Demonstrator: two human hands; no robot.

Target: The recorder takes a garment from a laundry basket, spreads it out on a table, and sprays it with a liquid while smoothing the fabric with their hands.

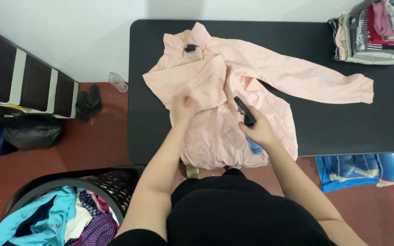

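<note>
Laundry basket [110,182] filled with mixed clothes, left of black worktop [343,123], pink shirt [233,91] spread on worktop, left hand [185,107] pressed flat on shirt, fingers blurred, right hand [260,132] fingers clamped on spray bottle [248,119] above shirt.

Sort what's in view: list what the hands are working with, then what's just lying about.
In use: pink shirt on the black table, pressed by left hand; spray bottle in right hand.

Lying about: folded clothes pile, laundry basket, sandals, plastic bottle.
</note>
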